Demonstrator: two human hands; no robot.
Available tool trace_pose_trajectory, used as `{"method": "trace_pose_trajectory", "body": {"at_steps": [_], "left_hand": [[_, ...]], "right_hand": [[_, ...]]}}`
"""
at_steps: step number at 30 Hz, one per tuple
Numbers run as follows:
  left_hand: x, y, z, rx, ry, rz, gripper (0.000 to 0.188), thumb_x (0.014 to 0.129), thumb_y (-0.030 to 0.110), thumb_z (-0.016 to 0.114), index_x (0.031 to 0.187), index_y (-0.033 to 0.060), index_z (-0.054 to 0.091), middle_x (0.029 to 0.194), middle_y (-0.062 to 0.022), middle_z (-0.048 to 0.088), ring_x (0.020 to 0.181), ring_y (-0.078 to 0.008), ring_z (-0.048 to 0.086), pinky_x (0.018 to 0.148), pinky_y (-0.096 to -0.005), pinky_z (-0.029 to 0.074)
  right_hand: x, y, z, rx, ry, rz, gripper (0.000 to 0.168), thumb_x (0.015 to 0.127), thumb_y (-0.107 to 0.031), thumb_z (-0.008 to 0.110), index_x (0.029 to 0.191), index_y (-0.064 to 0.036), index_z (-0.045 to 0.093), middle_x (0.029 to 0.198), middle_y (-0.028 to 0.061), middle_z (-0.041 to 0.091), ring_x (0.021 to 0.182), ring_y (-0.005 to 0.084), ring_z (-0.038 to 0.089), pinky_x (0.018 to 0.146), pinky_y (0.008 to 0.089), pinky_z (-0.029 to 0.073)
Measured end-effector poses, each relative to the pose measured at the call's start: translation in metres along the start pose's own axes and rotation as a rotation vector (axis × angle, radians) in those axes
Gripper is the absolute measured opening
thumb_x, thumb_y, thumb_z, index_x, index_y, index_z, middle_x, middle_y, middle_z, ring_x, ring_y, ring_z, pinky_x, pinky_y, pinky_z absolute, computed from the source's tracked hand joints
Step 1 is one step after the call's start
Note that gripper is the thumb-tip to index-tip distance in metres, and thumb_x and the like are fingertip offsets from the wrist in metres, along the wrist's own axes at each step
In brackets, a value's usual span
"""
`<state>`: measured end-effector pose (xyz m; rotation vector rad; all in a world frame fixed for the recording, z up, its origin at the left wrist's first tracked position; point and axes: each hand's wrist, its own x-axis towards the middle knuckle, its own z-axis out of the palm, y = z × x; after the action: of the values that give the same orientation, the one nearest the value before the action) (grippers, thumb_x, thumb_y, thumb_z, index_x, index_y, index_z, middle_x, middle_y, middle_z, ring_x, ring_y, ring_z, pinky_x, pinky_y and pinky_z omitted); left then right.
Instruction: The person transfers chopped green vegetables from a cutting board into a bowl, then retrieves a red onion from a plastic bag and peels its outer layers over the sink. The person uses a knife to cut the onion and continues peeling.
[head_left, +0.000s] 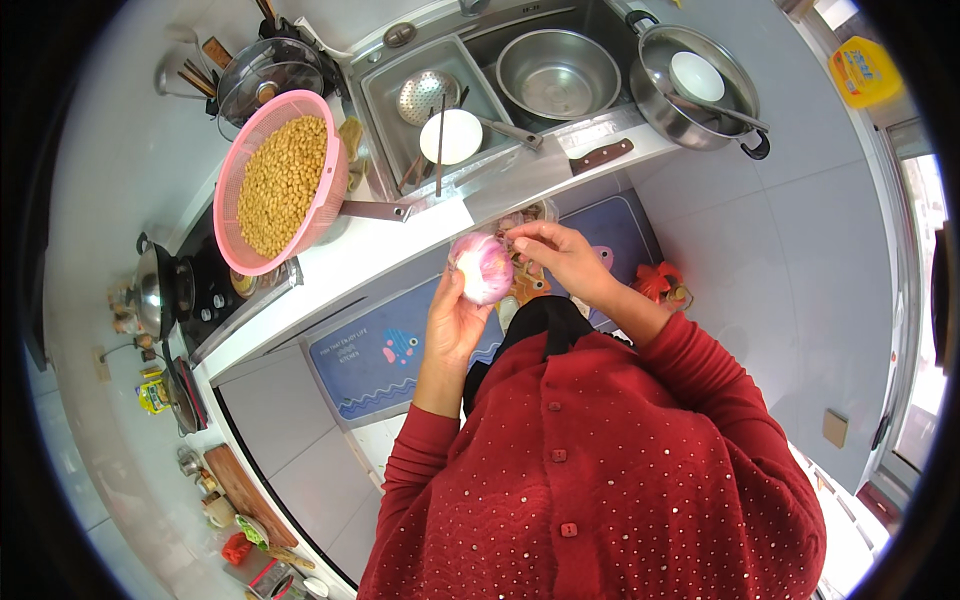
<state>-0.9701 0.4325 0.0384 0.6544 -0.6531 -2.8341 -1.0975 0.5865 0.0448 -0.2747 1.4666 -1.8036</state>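
My left hand (456, 322) holds a purple-and-white bulb (484, 270), garlic or a red onion, in front of my body. Papery skin streaks its surface. To the bulb's right, my right hand (559, 259) has its thumb and bent fingertips close together beside it. Whether a scrap of skin is between those fingertips is too small to tell. Behind and below the hands, purplish peelings (517, 219) lie in what seems to be a clear plastic bag or bin, partly hidden by the bulb and my right hand.
A pink colander (330, 180) full of soybeans stands on the counter (315, 281) at the left. The sink (382, 127) holds a skimmer, a white bowl (451, 138) and a steel basin (559, 75). A brown-handled knife (602, 156) lies on the edge, near a steel pot (739, 71).
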Motion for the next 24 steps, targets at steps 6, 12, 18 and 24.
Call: {"method": "trace_pose_trajectory", "body": {"at_steps": [6,12,18,24], "left_hand": [[-0.001,0.002,-0.014,-0.247,0.048,-0.050,0.054,0.095,0.031,0.056,0.138,0.0028,0.039,0.138,-0.0183,0.047,0.128,-0.0362,0.047,0.106,-0.0554,0.040],[-0.004,0.005,-0.029,-0.395,0.024,-0.093,0.049,0.097,0.031,0.051,0.136,0.0029,0.042,0.137,-0.0199,0.048,0.128,-0.0372,0.046,0.106,-0.0549,0.040],[-0.005,0.004,-0.028,-0.429,0.037,-0.121,0.044,0.099,0.032,0.048,0.132,0.0032,0.047,0.133,-0.0185,0.053,0.124,-0.0349,0.050,0.106,-0.0537,0.040],[-0.001,-0.004,-0.041,-0.452,-0.019,-0.190,0.056,0.091,0.042,0.061,0.132,0.0068,0.047,0.128,-0.0144,0.056,0.121,-0.0309,0.052,0.101,-0.0531,0.043]], "right_hand": [[0.018,0.024,-0.012,-0.132,0.064,-0.037,0.025,0.091,-0.011,0.061,0.112,0.002,0.061,0.093,0.0057,0.066,0.077,0.0133,0.063,0.070,0.0283,0.052],[0.012,0.024,-0.005,-0.181,-0.177,-0.105,0.031,0.087,-0.012,0.065,0.116,-0.001,0.062,0.101,0.0094,0.065,0.082,0.0168,0.063,0.079,0.0291,0.051],[0.004,0.021,0.008,-0.442,-0.187,-0.133,0.027,0.089,-0.010,0.065,0.114,-0.003,0.063,0.096,0.0049,0.067,0.087,0.0115,0.061,0.078,0.0283,0.050],[-0.001,0.008,0.013,-0.613,-0.176,-0.265,0.012,0.091,-0.008,0.061,0.099,0.000,0.062,0.090,0.0066,0.066,0.080,0.0120,0.062,0.073,0.0282,0.050]]}}
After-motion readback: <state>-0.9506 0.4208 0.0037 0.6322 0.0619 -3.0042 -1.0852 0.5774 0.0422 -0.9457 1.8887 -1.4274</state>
